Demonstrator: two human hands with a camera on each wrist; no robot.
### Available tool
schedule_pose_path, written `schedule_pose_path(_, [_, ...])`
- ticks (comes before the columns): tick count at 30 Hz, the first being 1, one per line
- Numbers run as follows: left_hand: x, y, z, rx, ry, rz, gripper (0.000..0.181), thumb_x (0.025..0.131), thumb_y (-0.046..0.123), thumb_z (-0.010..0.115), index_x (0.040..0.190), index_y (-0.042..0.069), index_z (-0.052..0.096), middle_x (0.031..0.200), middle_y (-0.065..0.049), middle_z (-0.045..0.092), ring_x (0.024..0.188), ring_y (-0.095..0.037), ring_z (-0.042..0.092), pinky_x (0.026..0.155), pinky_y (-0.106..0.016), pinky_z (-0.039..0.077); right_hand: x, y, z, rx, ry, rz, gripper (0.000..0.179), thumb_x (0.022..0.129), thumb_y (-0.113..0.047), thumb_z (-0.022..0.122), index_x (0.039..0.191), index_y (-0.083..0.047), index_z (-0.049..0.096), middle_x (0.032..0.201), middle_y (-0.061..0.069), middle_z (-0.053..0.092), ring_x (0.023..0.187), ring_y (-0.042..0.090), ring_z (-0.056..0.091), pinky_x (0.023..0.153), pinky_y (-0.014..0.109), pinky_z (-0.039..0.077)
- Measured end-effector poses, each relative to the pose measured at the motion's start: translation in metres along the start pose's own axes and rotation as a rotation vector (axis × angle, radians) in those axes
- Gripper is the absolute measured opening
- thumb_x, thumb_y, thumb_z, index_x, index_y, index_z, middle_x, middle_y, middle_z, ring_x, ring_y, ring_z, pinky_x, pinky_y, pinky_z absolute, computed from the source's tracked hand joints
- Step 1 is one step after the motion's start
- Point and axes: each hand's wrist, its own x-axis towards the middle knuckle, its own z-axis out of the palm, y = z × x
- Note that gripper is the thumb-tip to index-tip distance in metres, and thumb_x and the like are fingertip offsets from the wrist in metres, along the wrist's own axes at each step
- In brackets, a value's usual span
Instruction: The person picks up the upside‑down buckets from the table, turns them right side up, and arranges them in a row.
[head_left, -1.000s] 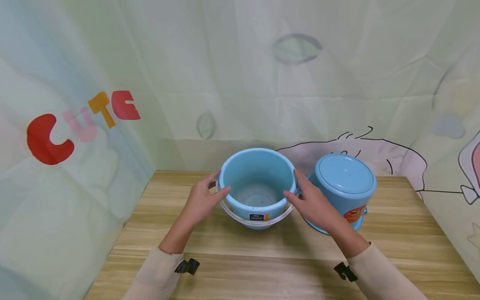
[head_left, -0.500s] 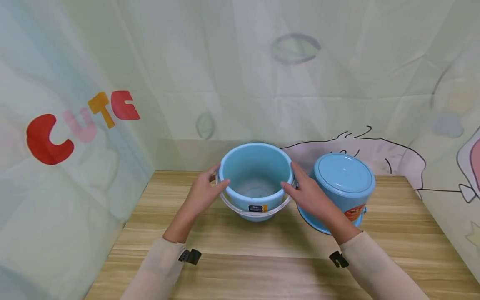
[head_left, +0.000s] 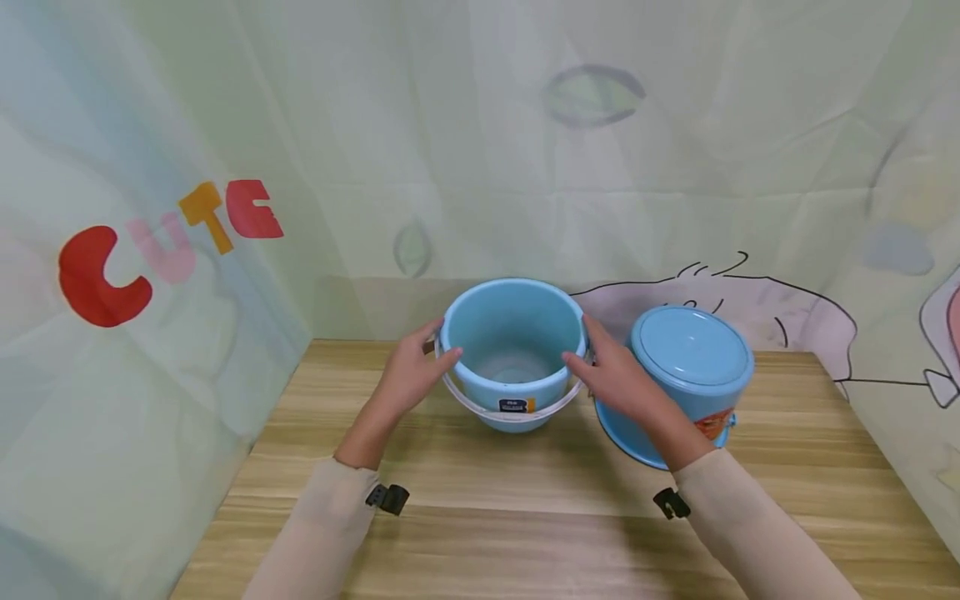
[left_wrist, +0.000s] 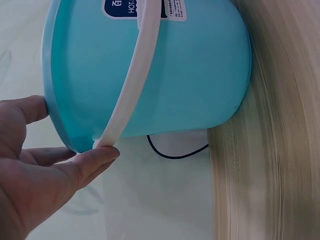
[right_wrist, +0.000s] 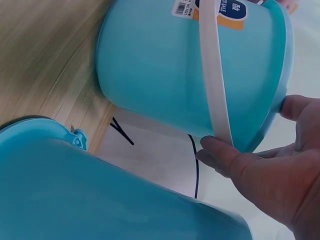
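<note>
Since a second ago, the blue bucket (head_left: 516, 333) has moved a bit further up the head view, toward the backdrop; both hands and sleeves went with it. Same hold on both sides as before. Upside-down bucket at right: same spot.

Left to right: backdrop (head_left: 225, 350) with coloured letters (head_left: 105, 275), then beige left sleeve (head_left: 322, 517) with a black strap (head_left: 387, 498) at the cuff. Left hand (head_left: 411, 371) clamped on the bucket's left rim, thumb on the near side, fingers round the outside by the end of the white handle (left_wrist: 136, 80). Bucket sits between the two hands, mouth up, handle hanging down across the front near the label (head_left: 516, 406). Base is at the wooden table (head_left: 495, 550); can't tell if it touches.

Right hand (head_left: 615, 371) pinches the right rim the same way, thumb near, a fingertip by the handle's other end. Right forearm crosses in front of the upside-down bucket (head_left: 690, 346), which stands on the table just right of the held one, red-orange sticker (head_left: 714, 423) partly covered. Right sleeve (head_left: 750, 525) last, also beige.
</note>
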Motion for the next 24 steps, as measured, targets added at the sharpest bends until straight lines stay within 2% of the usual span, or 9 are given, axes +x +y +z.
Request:
schedule_pose_path(16, [0.0037, -0.0037, -0.0009, 0.005, 0.004, -0.035, 0.068, 0.100, 0.023, 0.069, 0.156, -0.003, 0.039, 0.155, -0.025, 0.048, 0.138, -0.048, 0.052, 0.095, -0.054, 0.056, 0.0046, -0.0010, -0.0011, -0.021, -0.001, -0.025, 0.079, 0.106, -0.033, 0.055, 0.165, -0.003, 0.011, 0.166, 0.021, 0.030, 0.148, 0.041, 0.040, 0.112, 0.063, 0.042])
schedule_pose_path(24, [0.0039, 0.0004, -0.0020, 0.008, 0.001, -0.045, 0.066, 0.100, 0.024, 0.066, 0.155, -0.002, 0.042, 0.155, -0.024, 0.049, 0.139, -0.046, 0.051, 0.096, -0.055, 0.056, 0.0016, -0.0024, -0.0020, -0.012, 0.009, -0.037, 0.076, 0.106, -0.032, 0.055, 0.165, -0.005, 0.015, 0.164, 0.021, 0.034, 0.144, 0.042, 0.044, 0.109, 0.063, 0.046])
